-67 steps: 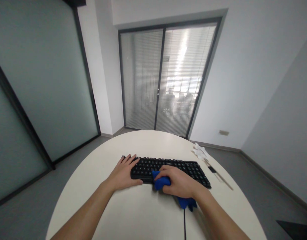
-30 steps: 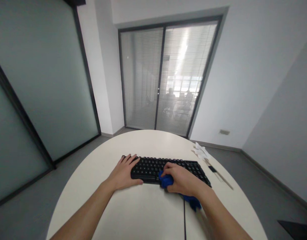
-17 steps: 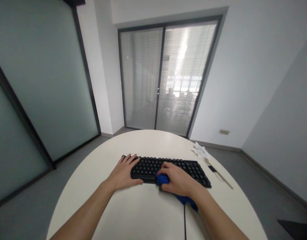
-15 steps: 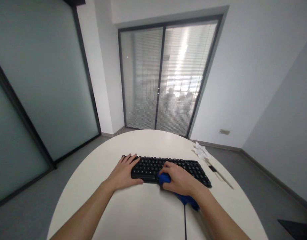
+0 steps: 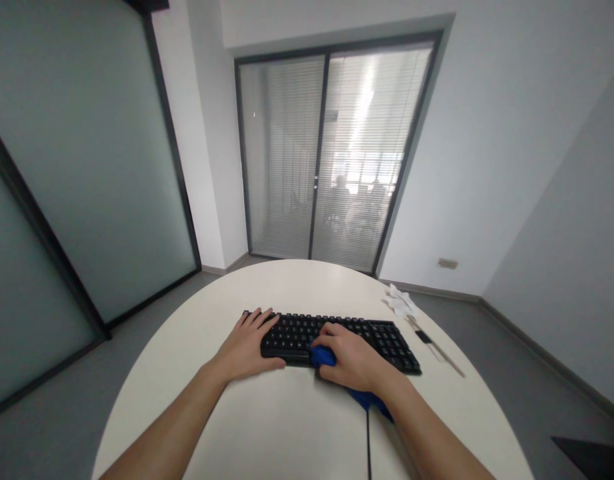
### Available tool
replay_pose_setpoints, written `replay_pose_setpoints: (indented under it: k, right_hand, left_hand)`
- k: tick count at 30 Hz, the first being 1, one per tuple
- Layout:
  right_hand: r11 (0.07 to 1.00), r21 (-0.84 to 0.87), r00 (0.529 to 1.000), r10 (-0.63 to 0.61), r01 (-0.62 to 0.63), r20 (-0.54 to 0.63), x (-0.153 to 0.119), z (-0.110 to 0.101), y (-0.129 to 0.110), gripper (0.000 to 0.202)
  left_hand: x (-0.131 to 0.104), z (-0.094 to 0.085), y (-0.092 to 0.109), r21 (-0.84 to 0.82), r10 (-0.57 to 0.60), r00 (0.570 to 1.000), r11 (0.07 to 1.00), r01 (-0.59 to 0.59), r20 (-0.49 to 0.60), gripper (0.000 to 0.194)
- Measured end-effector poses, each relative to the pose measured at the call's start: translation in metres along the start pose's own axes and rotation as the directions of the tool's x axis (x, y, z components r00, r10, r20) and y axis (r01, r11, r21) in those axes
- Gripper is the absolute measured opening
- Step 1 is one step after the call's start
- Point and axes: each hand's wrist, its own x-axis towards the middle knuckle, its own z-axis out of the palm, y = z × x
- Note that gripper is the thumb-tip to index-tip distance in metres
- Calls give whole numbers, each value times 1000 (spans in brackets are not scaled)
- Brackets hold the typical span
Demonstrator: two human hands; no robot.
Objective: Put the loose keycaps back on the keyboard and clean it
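Observation:
A black keyboard [image 5: 297, 333] lies on the round white table [image 5: 287, 427]. My left hand [image 5: 249, 345] rests over its left end, fingers spread on the keys and thumb along the near edge. Closed around a bunched blue cloth [image 5: 323, 355], my right hand [image 5: 351, 357] presses it on the lower middle keys. More of the cloth trails out under my right wrist. A dark cable [image 5: 369, 443] runs from beneath the cloth toward the near side of the table.
On the table's right side lie a crumpled white tissue [image 5: 401, 301] and a thin brush [image 5: 439, 348] with a pale handle. Beyond the table stand a glass door with blinds [image 5: 281, 160] and white walls. A dark object [image 5: 591, 457] shows at the lower right.
My right hand has shifted slightly to the left along the keyboard with the blue cloth. The left hand stays in place on the keyboard's left end.

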Motion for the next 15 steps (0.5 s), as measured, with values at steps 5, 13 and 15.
replay_pose_setpoints:
  k: [5, 13, 15]
  right_hand:
    - [1000, -22, 1000, 7, -7, 12, -2, -1, 2, 30]
    - [1000, -10, 998, 15, -16, -69, 1, 4, 4, 42]
    - [1000, -19, 999, 14, -15, -47, 1, 4, 2, 37]
  left_hand:
    - [0, -1, 2, 0, -1, 1000, 1000, 1, -4, 104]
    - [0, -2, 3, 0, -6, 1000, 1000, 6, 11, 105]
    - [0, -2, 4, 1, -5, 1000, 1000, 5, 10, 104]
